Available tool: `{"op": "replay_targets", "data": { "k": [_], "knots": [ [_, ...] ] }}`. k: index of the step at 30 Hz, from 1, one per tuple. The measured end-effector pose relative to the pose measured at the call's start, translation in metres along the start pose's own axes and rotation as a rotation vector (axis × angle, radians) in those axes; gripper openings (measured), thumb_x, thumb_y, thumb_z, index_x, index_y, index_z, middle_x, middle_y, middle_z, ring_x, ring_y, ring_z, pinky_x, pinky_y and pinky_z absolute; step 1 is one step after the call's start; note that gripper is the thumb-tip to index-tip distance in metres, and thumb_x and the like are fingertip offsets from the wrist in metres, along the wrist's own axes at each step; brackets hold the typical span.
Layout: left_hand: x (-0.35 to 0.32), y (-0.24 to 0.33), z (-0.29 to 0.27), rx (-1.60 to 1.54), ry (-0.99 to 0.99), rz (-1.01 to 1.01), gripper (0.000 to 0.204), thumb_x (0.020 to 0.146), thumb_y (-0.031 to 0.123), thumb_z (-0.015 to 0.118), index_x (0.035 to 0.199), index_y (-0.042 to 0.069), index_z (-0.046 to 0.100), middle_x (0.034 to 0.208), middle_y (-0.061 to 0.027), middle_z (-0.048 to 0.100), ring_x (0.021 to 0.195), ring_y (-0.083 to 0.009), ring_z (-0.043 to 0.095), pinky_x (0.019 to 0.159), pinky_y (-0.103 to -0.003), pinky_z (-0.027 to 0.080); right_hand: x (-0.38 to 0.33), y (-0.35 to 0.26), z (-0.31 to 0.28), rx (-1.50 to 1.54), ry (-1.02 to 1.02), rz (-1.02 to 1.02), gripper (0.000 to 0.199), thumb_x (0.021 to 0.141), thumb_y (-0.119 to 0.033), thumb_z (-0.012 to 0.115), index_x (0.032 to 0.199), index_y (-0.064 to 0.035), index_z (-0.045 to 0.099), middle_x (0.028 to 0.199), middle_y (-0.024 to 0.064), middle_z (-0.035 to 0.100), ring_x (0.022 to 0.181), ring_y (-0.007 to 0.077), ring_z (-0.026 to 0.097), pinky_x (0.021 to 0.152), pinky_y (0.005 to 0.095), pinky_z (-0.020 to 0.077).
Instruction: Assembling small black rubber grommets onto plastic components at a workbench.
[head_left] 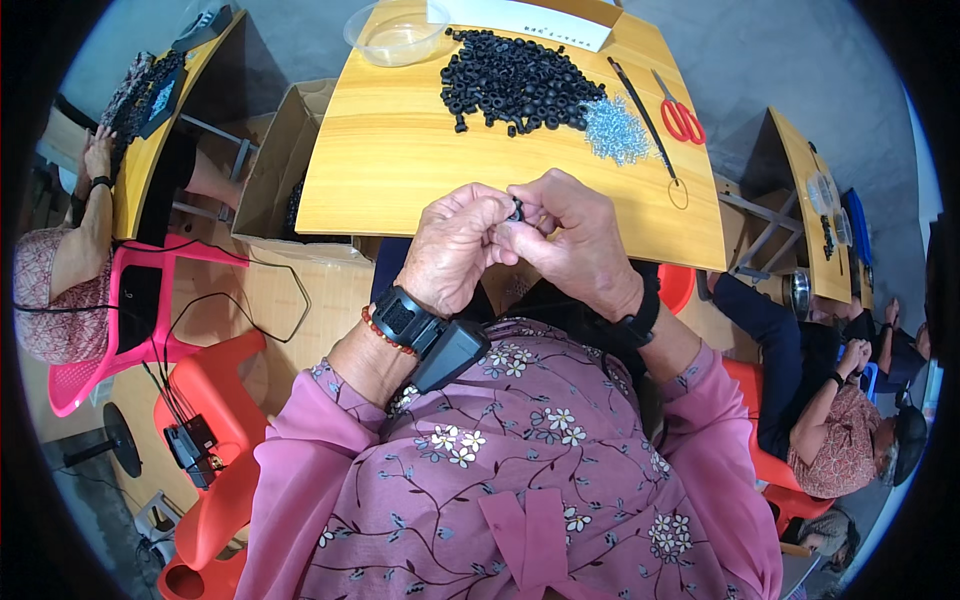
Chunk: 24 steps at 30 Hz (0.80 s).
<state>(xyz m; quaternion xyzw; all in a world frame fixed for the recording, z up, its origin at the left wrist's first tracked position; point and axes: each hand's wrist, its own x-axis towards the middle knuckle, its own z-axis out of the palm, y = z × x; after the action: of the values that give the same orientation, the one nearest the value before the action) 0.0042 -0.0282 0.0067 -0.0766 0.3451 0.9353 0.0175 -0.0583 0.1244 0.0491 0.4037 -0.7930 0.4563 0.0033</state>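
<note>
In front of my chest, just off the table's near edge, both hands meet fingertip to fingertip. My left hand (pixel 450 245) is closed in a pinch, and my right hand (pixel 580 235) is closed against it from the other side. Between their fingertips shows a small black part (pixel 516 210), mostly covered by the fingers, so its full shape is hidden. Beyond the hands lies a pile of small black round parts (pixel 515 80) on the wooden table (pixel 390 170). A heap of tiny clear bluish pieces (pixel 618 130) touches its right side.
Red-handled scissors (pixel 680 120) and a thin black rod with a wire loop (pixel 640 108) lie at the right. A clear plastic bowl (pixel 395 45) and a white box (pixel 530 22) stand at the back. Left of the table is a cardboard box (pixel 290 150). Other people sit at side tables.
</note>
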Motion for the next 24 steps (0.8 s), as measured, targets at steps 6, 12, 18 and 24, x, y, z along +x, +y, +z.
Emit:
{"op": "replay_targets", "data": {
  "k": [6, 12, 18, 24],
  "knots": [
    [0.002, -0.003, -0.009, -0.031, -0.029, -0.02, 0.012, 0.096, 0.01, 0.059, 0.097, 0.0, 0.063, 0.096, -0.012, 0.068, 0.075, -0.0171, 0.065, 0.066, -0.03, 0.054, 0.001, -0.003, -0.004, 0.045, -0.064, 0.028, 0.025, 0.077, -0.008, 0.075, 0.1, -0.0029, 0.067, 0.079, 0.0092, 0.059, 0.067, 0.019, 0.061, 0.061, 0.0324, 0.0504],
    [0.002, 0.006, -0.008, -0.012, -0.08, -0.061, 0.01, 0.096, 0.012, 0.06, 0.095, 0.002, 0.063, 0.086, -0.0103, 0.068, 0.07, -0.0171, 0.064, 0.067, -0.03, 0.054, 0.005, 0.002, -0.019, 0.449, -0.162, 0.267, 0.021, 0.093, -0.015, 0.067, 0.106, 0.0011, 0.07, 0.085, 0.0025, 0.06, 0.073, 0.0079, 0.058, 0.061, 0.0239, 0.0499],
    [0.001, 0.006, -0.007, -0.002, -0.096, -0.12, 0.009, 0.095, 0.011, 0.061, 0.095, 0.002, 0.064, 0.08, -0.0087, 0.068, 0.069, -0.0166, 0.064, 0.065, -0.029, 0.053, 0.013, 0.012, -0.029, 0.429, -0.237, 0.273, 0.02, 0.095, -0.014, 0.066, 0.101, 0.0036, 0.071, 0.079, 0.0025, 0.064, 0.066, 0.005, 0.058, 0.056, 0.0195, 0.0495],
    [0.0, 0.009, -0.006, -0.006, -0.128, -0.141, 0.012, 0.097, 0.012, 0.062, 0.097, 0.0, 0.065, 0.086, -0.0116, 0.07, 0.073, -0.0178, 0.067, 0.066, -0.029, 0.055, 0.016, 0.011, -0.036, 0.432, -0.26, 0.227, 0.015, 0.093, -0.009, 0.067, 0.099, 0.0043, 0.071, 0.077, 0.0031, 0.066, 0.065, 0.0055, 0.06, 0.057, 0.0204, 0.0508]
  ]
}}
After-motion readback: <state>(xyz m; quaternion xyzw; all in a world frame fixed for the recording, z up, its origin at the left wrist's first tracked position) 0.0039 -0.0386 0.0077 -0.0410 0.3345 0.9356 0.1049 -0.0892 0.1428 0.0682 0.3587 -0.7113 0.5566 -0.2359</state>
